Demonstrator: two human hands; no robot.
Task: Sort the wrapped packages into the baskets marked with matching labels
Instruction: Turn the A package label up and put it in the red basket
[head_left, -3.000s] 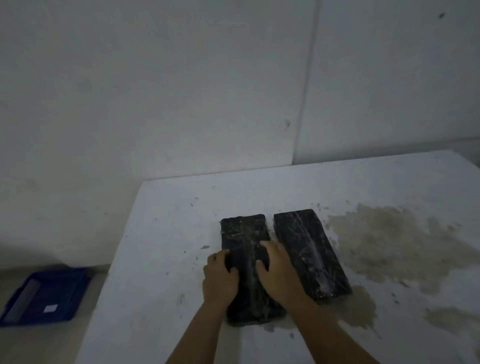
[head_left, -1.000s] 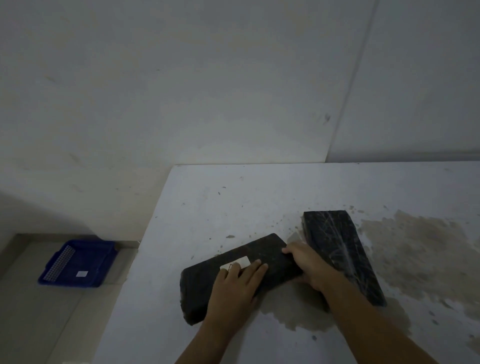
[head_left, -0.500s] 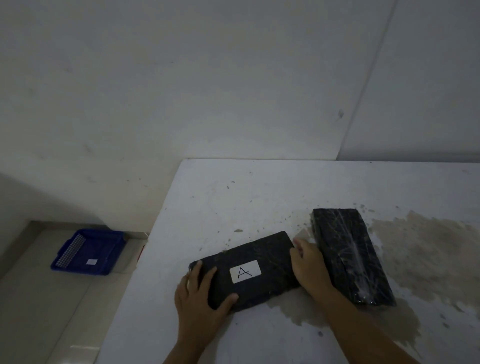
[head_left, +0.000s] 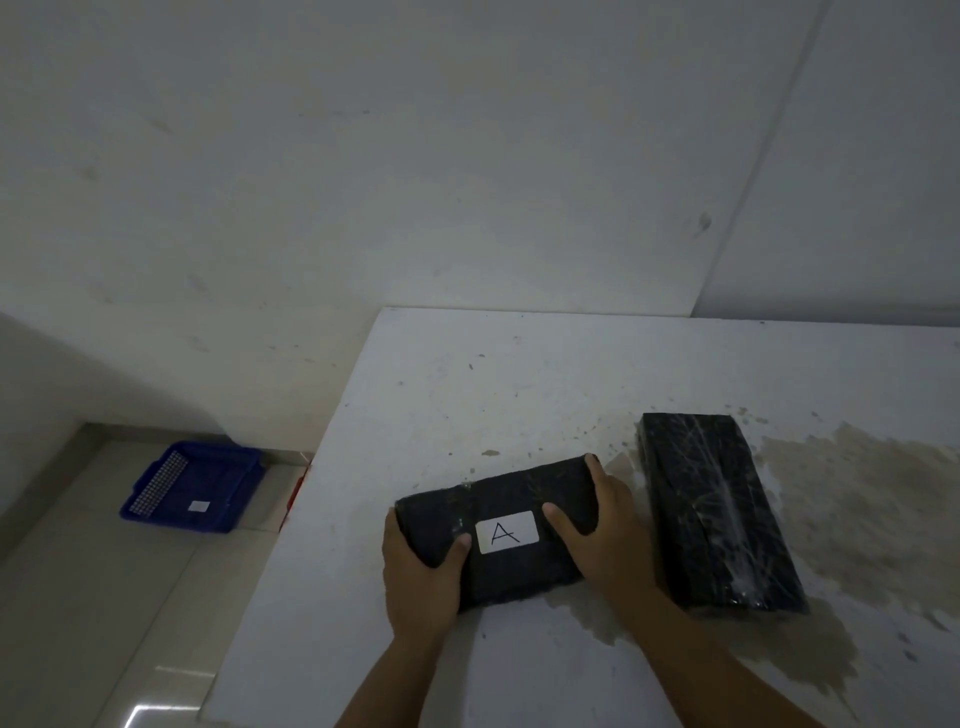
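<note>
The left hand (head_left: 421, 577) wraps around the near left corner of a black wrapped package (head_left: 514, 530), thumb on top beside its white label (head_left: 506, 531) marked "A". The right hand (head_left: 602, 530) clasps the package's right end, thumb on top, fingers curled over the far edge. The package lies on the stained white worktop (head_left: 467, 395), near a second black package (head_left: 717, 514). A blue basket (head_left: 192, 486) sits on the tiled floor (head_left: 78, 597) by the wall (head_left: 363, 156).
</note>
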